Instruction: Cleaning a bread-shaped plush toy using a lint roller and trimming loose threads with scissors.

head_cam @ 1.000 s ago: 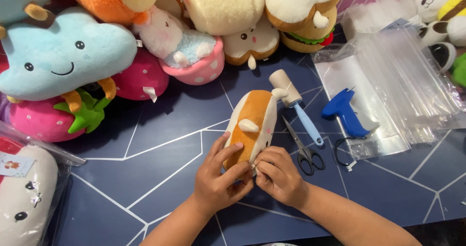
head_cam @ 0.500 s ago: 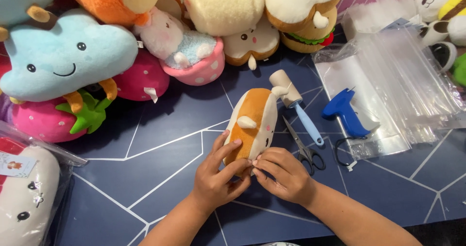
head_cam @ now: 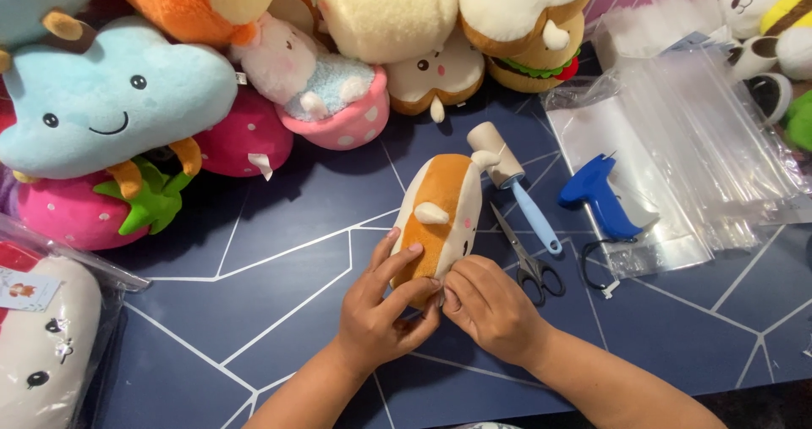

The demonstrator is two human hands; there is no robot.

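Clear plastic bags [head_cam: 694, 150] right of scissors [head_cam: 524, 255]

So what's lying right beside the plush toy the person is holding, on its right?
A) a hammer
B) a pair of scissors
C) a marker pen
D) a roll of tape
B: the black-handled scissors lie on the dark blue table just right of the orange-and-cream plush toy that the left hand and right hand hold.

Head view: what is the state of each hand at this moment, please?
Left hand: closed on the orange and white plush toy.
Right hand: fingertips pinched at the toy's lower end; what they pinch cannot be told.
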